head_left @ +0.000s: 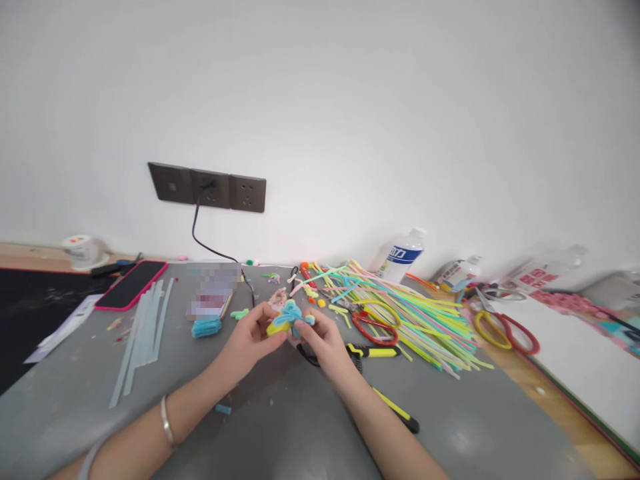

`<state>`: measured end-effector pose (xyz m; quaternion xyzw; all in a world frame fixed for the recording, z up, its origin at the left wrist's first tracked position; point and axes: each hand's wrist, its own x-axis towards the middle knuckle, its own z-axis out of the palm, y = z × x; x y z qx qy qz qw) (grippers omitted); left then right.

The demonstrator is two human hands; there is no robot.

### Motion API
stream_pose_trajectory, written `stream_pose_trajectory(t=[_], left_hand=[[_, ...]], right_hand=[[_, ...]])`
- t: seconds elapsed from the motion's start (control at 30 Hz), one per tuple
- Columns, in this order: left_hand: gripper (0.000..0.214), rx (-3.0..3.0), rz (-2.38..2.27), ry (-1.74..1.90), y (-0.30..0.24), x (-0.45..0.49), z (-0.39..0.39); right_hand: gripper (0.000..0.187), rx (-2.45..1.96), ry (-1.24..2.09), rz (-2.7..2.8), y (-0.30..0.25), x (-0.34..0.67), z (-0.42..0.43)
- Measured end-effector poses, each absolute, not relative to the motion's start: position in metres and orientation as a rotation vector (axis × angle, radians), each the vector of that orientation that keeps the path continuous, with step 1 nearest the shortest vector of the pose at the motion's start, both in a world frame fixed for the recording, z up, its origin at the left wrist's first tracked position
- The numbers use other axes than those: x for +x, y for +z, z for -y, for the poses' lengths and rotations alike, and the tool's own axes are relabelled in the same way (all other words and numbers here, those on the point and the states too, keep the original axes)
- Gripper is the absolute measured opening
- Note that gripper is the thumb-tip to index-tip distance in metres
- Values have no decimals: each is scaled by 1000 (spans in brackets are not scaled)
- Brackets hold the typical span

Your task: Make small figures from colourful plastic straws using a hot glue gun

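Between my two hands is a small fuzzy blue and yellow pipe-cleaner figure (289,316), held just above the grey table mat (280,427). My left hand (255,331) pinches its yellow side between thumb and fingers. On the blue side, the fingers of my right hand (323,333) are closed on it too. Part of the figure is hidden behind my fingertips. Just behind it lies a pale pink fuzzy piece (277,297). A blue pipe-cleaner bundle (207,327) sits left of my hands, in front of a phone (215,293) with a blurred screen.
Many pastel pipe cleaners (430,317) spread to the right, with red-and-yellow scissors (377,323) on them. A yellow-black cutter (397,408) lies by my right forearm. Translucent glue sticks (145,333) and a pink-edged phone (133,285) lie left. A white bottle (400,255) leans at the wall.
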<state>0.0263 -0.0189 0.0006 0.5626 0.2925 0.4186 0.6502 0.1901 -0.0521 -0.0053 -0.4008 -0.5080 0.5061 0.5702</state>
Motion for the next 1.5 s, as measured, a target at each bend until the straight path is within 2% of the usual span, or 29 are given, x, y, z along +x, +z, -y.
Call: stream_pose_trajectory(t=[0.37,0.63,1.03,1.3,1.43,1.5], left_hand=[[28,771,-660,1008,-1,25,14],[33,735,-606,1038,4,26,15],[35,722,-563,780,8,25,21],[21,784,-502,718,6,28,30],[28,869,-471,705,1,30,32],[38,940,-472,665,-1,31,34]], right_hand=[[34,-1046,996,1393,-6,194,55],[23,-1118,855,1495,-6,190,57],[30,-849,889,1456,-10,193,58],[25,-752,899,1532,-2,194,58],[29,-788,948,1547,2,197,60],[29,-798,958,1526,0,199,60]])
